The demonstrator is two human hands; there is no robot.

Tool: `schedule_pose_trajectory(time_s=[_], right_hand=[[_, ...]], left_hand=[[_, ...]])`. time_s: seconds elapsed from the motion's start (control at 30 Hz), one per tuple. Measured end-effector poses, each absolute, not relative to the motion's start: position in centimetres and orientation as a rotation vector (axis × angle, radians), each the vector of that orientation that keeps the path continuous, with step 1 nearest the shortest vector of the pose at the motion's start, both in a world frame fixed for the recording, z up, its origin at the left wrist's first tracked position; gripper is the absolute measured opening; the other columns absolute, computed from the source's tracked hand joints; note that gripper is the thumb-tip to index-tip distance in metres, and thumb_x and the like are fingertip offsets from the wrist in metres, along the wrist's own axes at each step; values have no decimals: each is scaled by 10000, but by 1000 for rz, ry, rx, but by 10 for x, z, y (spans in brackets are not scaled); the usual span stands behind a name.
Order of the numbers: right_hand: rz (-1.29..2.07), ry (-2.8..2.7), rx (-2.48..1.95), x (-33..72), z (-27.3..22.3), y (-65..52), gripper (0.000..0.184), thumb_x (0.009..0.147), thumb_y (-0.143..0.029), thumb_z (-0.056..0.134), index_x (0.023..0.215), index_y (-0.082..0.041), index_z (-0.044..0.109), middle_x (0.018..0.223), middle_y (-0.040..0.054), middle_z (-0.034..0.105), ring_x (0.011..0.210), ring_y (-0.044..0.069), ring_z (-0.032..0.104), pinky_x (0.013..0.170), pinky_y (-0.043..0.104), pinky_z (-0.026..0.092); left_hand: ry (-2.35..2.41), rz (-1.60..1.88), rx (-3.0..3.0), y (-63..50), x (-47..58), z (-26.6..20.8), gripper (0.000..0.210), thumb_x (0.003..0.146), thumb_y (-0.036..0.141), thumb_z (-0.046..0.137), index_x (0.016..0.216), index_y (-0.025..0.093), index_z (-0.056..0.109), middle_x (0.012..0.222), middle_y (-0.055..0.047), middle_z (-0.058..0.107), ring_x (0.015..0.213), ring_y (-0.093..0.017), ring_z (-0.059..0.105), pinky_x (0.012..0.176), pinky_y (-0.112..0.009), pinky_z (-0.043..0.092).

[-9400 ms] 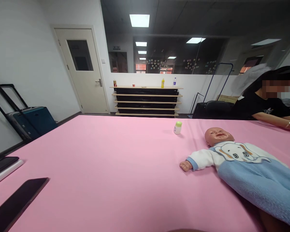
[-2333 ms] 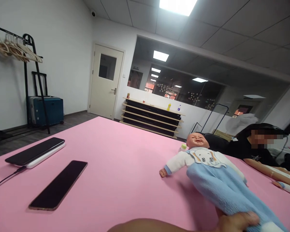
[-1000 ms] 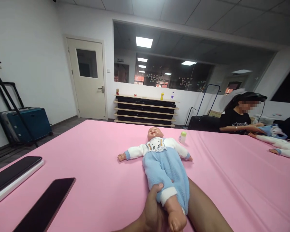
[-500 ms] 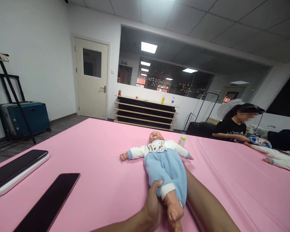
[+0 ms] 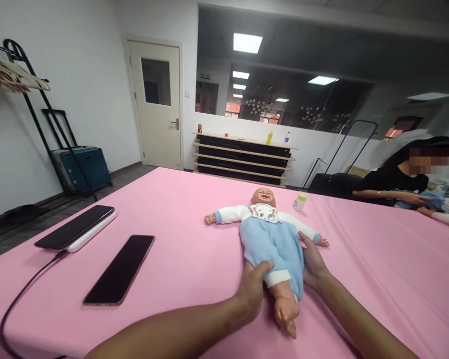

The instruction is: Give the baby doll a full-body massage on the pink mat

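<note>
A baby doll in a blue and white suit lies on its back on the pink-covered table, head away from me and feet toward me. My left hand holds its leg near the white cuff, thumb on top and fingers hidden beneath. At the doll's other side, my right hand grips the blue suit by its hip, below the outstretched arm; most of those fingers are out of sight behind the cloth. A small bottle with a green cap stands beyond the doll's arm.
To the left lie a dark phone and another phone on a white block with a black cable. A co-worker sits at the far right, handling another doll. A shelf unit stands behind the table.
My right hand, earlier hidden behind the doll, now shows at its side. My left hand keeps its hold on the leg. The view has tilted down and turned left.
</note>
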State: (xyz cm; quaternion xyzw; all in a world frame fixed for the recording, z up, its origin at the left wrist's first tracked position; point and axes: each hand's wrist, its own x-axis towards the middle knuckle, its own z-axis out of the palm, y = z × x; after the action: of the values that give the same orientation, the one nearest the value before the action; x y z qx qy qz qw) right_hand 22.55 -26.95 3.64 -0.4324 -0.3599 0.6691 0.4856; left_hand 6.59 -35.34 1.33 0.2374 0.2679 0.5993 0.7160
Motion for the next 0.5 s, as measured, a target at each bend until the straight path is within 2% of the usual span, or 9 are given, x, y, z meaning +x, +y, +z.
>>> schedule_pose_trajectory(time_s=[0.07,0.17,0.27,0.33,0.43,0.5], right_hand=[[1696,-819,-1041,228,27,-286,484,866,-541,543,1194,-191,604,1116,89,688,1031,290,658,898,431,541],[1643,-901,-970,225,25,-309,546,836,-445,630,1329,-253,498,1263,64,621,1141,274,609,984,439,497],[1493,-1084,-905,218,31,-321,702,785,-354,699,1412,-290,388,1385,45,523,1257,266,519,1052,449,440],[1403,-1218,-921,219,36,-320,799,742,-311,734,1440,-289,344,1428,42,476,1302,271,469,1071,456,418],[1345,-1358,-1038,233,42,-312,725,768,-290,680,1428,-276,382,1425,39,478,1295,272,472,1069,448,412],[1293,-1416,-1159,245,43,-307,627,801,-296,612,1401,-257,433,1412,43,491,1283,269,481,1070,438,400]], left_hand=[[673,1424,699,-354,63,16,660,788,279,644,1388,171,392,1295,-115,567,1222,-253,516,1041,-351,391],[894,1472,877,-352,58,20,755,794,321,661,1449,182,311,1427,-126,449,1315,-252,431,1097,-342,342],[1185,1447,979,-343,51,18,891,773,374,682,1499,214,191,1542,-103,270,1402,-252,304,1132,-348,304],[1287,1393,1076,-335,46,15,919,757,354,689,1508,244,171,1552,-82,255,1399,-256,313,1123,-358,325],[1340,1245,1253,-327,39,12,894,729,268,678,1503,252,231,1516,-78,339,1351,-276,393,1087,-375,377],[1400,1111,1391,-325,36,12,875,724,239,652,1503,245,253,1523,-74,327,1372,-283,361,1102,-386,359]])
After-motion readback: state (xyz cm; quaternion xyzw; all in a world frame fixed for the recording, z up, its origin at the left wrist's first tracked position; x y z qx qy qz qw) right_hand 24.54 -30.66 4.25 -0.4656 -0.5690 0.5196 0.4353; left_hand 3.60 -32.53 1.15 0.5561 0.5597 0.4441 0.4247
